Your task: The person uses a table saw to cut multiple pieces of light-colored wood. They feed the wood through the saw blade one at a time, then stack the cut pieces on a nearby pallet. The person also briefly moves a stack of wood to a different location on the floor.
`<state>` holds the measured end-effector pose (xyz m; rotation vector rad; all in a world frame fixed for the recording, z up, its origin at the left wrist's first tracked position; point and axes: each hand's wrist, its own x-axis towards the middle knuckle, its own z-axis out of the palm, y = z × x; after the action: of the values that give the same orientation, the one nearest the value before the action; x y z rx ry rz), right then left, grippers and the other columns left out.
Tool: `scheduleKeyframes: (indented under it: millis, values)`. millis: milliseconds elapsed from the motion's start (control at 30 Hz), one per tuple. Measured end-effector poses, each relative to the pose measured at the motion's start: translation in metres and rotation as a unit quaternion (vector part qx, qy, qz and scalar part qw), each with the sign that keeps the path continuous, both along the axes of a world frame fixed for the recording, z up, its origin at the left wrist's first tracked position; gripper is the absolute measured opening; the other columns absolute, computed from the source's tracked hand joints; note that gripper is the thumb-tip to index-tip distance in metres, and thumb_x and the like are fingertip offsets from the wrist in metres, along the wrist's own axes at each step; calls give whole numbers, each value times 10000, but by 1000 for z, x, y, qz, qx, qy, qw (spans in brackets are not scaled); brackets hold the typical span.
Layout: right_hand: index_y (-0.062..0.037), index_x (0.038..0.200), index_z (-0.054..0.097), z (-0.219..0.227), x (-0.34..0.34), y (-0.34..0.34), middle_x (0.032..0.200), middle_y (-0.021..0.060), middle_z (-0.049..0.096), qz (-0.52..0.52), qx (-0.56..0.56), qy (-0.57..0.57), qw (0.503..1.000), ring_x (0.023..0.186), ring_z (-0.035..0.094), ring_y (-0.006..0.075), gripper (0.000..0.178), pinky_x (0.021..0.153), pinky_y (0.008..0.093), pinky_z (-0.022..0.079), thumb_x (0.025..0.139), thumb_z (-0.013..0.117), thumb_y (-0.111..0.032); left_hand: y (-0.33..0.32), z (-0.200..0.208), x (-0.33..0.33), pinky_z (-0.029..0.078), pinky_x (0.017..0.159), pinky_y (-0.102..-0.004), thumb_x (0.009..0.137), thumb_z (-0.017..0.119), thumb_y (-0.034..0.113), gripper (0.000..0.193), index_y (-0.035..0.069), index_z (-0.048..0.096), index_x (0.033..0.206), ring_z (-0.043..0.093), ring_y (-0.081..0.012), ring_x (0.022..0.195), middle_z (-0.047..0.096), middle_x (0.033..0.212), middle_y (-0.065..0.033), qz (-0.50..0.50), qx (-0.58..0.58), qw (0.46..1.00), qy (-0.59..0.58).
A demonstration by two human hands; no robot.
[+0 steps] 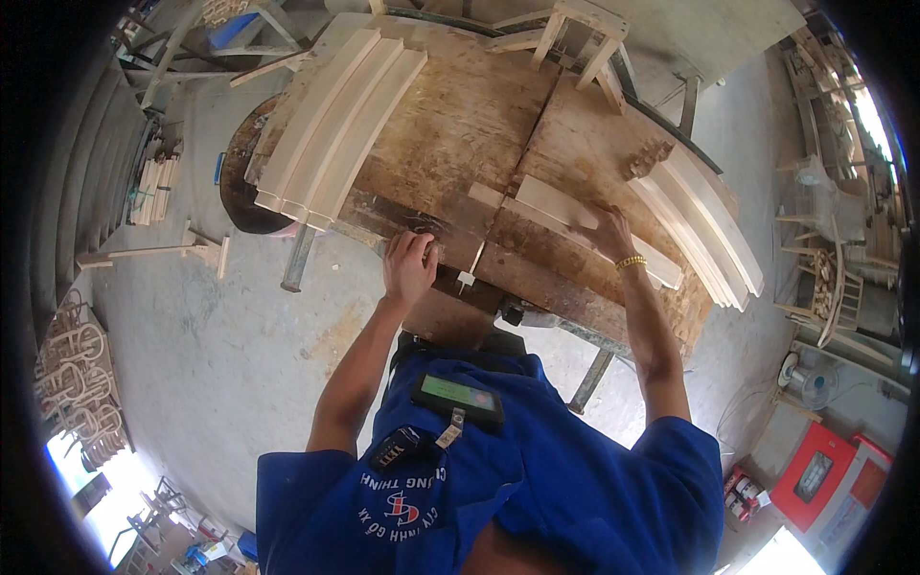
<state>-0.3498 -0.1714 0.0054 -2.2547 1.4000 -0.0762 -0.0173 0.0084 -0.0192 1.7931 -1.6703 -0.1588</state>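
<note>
A pale straight wooden board point(551, 203) lies at a slant on the worn wooden worktable point(450, 125). My right hand point(607, 235), with a gold-coloured bracelet at the wrist, grips this board around its middle, its fingers partly hidden. Another pale strip point(655, 264) shows along the board's near side, running under my hand. At the table's front edge rests my left hand point(412, 265), its fingers slightly bent on the dark wood and holding no piece. Right of it, a small whitish block point(467, 279) sits at the near end of a narrow metal strip.
Curved pale wooden pieces point(335, 125) lie side by side on the table's left part; more curved pieces point(704, 225) lie on the right. A wooden frame point(585, 43) stands at the far edge. Stacked chair parts point(81, 374) and a fan point(813, 381) are farther off.
</note>
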Motion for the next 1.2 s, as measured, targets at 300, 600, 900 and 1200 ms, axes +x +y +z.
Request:
scheduleKeyframes:
  millis: [300, 600, 900, 1200]
  values:
    - [-78, 1292, 475, -17, 11, 14, 1234, 95, 554, -3, -108, 86, 990, 1181, 461, 305, 898, 965, 485, 366, 600, 761, -574, -1, 1, 0, 445, 728, -430, 739, 674, 107, 172, 77, 606, 894, 560, -309, 812, 553, 828, -95, 5, 4, 1000, -8]
    - [-75, 1234, 538, -6, 13, 11, 1243, 131, 552, -13, -63, 98, 993, 1179, 489, 303, 846, 984, 445, 374, 574, 792, -539, -4, 0, 2, 450, 710, -430, 741, 664, 102, 148, 78, 598, 872, 558, -313, 800, 550, 819, -99, -1, -17, 1000, -4]
    - [-74, 1228, 545, -5, 16, 10, 1209, 141, 573, -13, -66, 105, 992, 1126, 530, 311, 864, 938, 440, 412, 559, 794, -560, -4, -4, 0, 448, 699, -451, 750, 645, 96, 120, 74, 596, 857, 558, -323, 789, 548, 805, -105, 12, -36, 999, -11]
    - [-94, 1253, 533, -2, 22, 16, 1170, 136, 598, -29, -61, 101, 993, 1095, 548, 322, 881, 933, 439, 425, 553, 801, -557, -2, -8, 2, 459, 719, -434, 757, 631, 95, 71, 74, 606, 820, 573, -320, 783, 576, 809, -102, 28, -57, 998, -10]
